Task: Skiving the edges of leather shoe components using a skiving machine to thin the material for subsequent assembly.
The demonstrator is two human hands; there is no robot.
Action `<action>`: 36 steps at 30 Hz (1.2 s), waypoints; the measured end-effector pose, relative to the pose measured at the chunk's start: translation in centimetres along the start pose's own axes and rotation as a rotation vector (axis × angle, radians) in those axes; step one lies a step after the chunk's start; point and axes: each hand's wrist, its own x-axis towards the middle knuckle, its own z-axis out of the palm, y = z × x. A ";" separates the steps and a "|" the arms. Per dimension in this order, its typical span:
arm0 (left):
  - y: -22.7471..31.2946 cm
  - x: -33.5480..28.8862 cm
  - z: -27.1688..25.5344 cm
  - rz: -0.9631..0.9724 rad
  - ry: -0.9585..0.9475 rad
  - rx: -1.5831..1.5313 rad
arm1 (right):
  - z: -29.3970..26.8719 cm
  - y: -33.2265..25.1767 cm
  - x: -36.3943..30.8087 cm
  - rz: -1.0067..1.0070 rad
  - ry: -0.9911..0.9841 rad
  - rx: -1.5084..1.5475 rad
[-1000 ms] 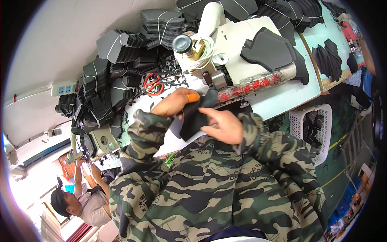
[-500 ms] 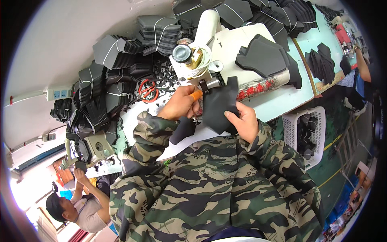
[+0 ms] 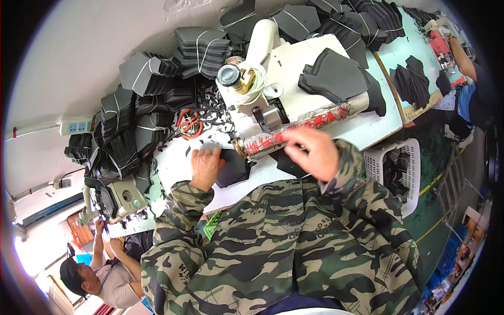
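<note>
My left hand (image 3: 206,168) rests on the white worktop with its fingers curled, closed on the left edge of a flat black sheet piece (image 3: 234,170). Over another black piece (image 3: 287,164), partly hidden at the front edge, hovers my right hand (image 3: 317,153). Its thumb and fingers are apart, with nothing between them, and slightly blurred. Just beyond both hands lies the red-marked cylindrical arm (image 3: 273,140) of a cream sewing machine (image 3: 247,107). Several dark grey cut pieces (image 3: 336,79) are stacked on the machine's flat top.
Bundles of tied grey pieces (image 3: 199,50) line the wall. Red-handled scissors (image 3: 189,124) lie among black scraps (image 3: 215,118). A white basket (image 3: 415,178) of dark pieces stands at right. A person (image 3: 107,278) works at far left; another person's arm (image 3: 462,60) shows at far right.
The black piece both hands held at the machine has left them. My left hand has moved left and nearer to the sheet on the table; the right hand has opened and stayed near the front.
</note>
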 end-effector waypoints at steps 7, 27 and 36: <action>5.4 4.0 -10.0 0.341 -0.295 -0.845 | 2.9 1.5 0.9 -0.147 -0.428 0.148; 6.8 8.5 -8.7 -0.423 -0.434 -1.451 | -1.9 1.0 6.5 -0.105 -0.484 -0.502; 5.9 5.1 -10.7 -0.121 -0.677 -1.383 | 1.7 -0.3 0.1 0.185 -0.144 0.247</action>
